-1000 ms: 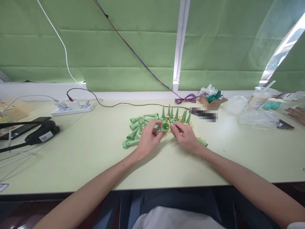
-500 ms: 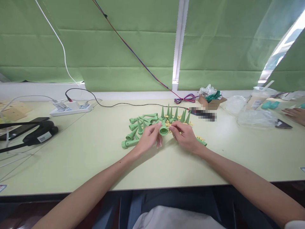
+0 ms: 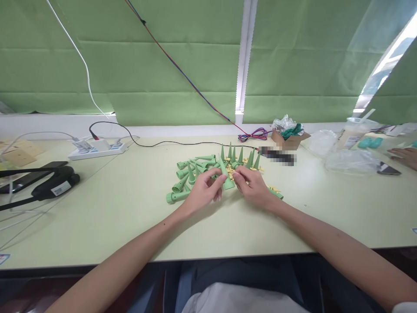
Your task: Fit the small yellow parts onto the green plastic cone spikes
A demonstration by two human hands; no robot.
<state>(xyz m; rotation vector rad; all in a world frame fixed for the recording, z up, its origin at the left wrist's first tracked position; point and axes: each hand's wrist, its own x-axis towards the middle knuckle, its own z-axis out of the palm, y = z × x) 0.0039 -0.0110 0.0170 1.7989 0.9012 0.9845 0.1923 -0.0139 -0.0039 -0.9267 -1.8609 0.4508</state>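
Observation:
My left hand (image 3: pixel 208 184) pinches a green plastic watering spike (image 3: pixel 226 176) between thumb and fingers, its pointed end up and away and its wide end toward me. Close to the spike's right side, my right hand (image 3: pixel 251 182) is closed in a pinch; what its fingertips hold, if anything, is too small to make out. Left of and behind my hands lie several more green spikes (image 3: pixel 178 196). Others stand upright (image 3: pixel 241 155) in a group behind the right hand. Small yellow plastic pieces (image 3: pixel 257 168) are scattered among them, partly hidden by my hands.
A white power strip (image 3: pixel 97 151) and a black strapped device (image 3: pixel 57 182) are at left. Toward the back right are a small cardboard box (image 3: pixel 289 140), a plastic cup (image 3: pixel 352 134), clear plastic bags (image 3: pixel 352 162) and another person's hand (image 3: pixel 404 155). A black cable crosses the table's back.
My left hand has turned the spike: its open round end faced me before, and now its side shows, with the wide end lower right. My right hand has barely moved.

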